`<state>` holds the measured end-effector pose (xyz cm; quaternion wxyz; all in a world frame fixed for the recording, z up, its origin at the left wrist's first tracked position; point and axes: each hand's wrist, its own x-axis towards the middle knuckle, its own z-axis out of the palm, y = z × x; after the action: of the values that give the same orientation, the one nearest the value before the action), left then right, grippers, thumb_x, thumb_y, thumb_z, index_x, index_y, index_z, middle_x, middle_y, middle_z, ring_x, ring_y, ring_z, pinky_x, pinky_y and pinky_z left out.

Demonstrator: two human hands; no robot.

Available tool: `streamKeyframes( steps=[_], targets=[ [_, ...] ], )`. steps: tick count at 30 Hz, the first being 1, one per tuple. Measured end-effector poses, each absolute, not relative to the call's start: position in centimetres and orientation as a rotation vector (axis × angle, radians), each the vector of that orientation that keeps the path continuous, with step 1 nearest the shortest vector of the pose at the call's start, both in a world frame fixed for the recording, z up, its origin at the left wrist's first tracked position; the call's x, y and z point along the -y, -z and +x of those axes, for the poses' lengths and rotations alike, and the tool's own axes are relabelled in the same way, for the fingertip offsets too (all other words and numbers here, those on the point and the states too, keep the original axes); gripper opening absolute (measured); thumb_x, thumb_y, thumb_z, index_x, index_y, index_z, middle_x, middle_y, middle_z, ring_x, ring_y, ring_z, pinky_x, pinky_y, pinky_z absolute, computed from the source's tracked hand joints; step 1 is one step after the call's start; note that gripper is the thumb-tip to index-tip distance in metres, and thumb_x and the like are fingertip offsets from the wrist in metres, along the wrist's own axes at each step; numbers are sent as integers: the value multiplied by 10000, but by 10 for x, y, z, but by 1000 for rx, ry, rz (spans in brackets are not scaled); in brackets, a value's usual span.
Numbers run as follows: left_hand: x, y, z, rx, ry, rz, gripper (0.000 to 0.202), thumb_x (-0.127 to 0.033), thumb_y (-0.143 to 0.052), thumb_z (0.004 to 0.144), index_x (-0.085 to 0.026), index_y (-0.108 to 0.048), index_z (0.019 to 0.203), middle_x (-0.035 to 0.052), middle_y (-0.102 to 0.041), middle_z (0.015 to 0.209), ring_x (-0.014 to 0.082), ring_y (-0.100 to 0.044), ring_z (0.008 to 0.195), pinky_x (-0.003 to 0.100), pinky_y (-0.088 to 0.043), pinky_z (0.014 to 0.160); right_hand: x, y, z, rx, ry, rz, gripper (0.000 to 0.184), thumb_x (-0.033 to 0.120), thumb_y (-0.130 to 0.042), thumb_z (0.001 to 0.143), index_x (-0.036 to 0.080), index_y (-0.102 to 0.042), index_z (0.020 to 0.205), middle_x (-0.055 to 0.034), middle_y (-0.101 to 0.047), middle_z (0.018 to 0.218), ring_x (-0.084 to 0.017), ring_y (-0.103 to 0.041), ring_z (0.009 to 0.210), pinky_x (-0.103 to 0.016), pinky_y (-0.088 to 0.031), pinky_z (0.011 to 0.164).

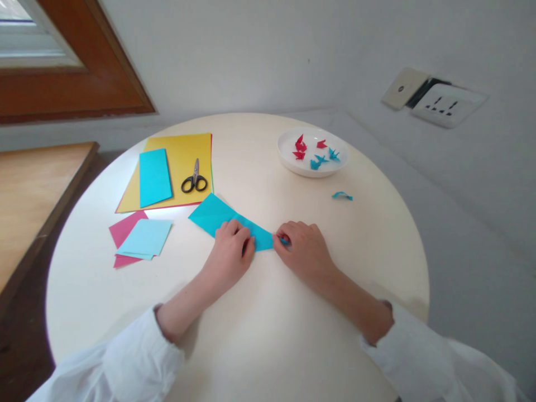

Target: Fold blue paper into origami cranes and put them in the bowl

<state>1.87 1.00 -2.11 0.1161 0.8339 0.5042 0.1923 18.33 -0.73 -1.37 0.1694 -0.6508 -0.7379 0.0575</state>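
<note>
A blue sheet of origami paper (213,214), folded and creased, lies slantwise on the round white table (268,335). My left hand (233,245) presses on its middle with curled fingers. At the paper's narrow right end, my right hand (304,245) is closed, pinching the tip between thumb and fingers. Part of the paper is hidden under both hands.
Black-handled scissors (195,180) and a folded blue sheet (154,177) rest on yellow paper (184,146). Light blue (146,237) and pink pieces (121,230) lie nearer. A white dish (288,162) holds several small red and blue folded cranes; a blue scrap (342,195) lies below it.
</note>
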Motion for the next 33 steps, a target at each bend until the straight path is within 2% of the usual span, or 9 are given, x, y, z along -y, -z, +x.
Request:
streamKeyframes(
  steps=[7,10,14,22,33],
  targets=[
    [-10,22,18,-1464,-602,2422,236,-228,-412,862,-164,-526,665,70,-498,757,218,-478,752,379,-418,700,7,14,184,2097,-171,-1850,171,194,-492,798,184,-545,636,-14,-635,677,-157,-536,676,-293,-232,621],
    [-9,22,16,-1428,-643,2397,197,-216,-411,868,-149,-589,818,70,-518,789,216,-485,775,375,-419,716,7,14,184,2101,-176,-1850,167,191,-493,798,183,-548,640,-16,-637,682,-158,-538,680,-293,-234,626],
    [-8,24,14,-1351,-655,2459,274,-194,-402,881,-200,-634,1027,66,-539,843,205,-494,806,366,-406,735,7,15,184,2106,-174,-1841,166,199,-496,802,185,-550,646,-14,-634,677,-157,-535,681,-293,-231,620],
    [-8,26,13,-1325,-658,2522,320,-160,-413,872,-199,-674,1054,80,-527,845,210,-485,792,376,-392,712,6,15,184,2101,-173,-1834,158,197,-501,794,183,-557,648,-17,-643,693,-160,-537,684,-296,-231,624],
    [-8,25,14,-1354,-648,2500,321,-203,-399,890,-207,-664,1071,76,-530,842,203,-482,800,371,-398,727,6,16,185,2096,-161,-1820,170,192,-496,792,186,-546,629,-14,-632,666,-156,-528,669,-293,-228,618]
  ],
)
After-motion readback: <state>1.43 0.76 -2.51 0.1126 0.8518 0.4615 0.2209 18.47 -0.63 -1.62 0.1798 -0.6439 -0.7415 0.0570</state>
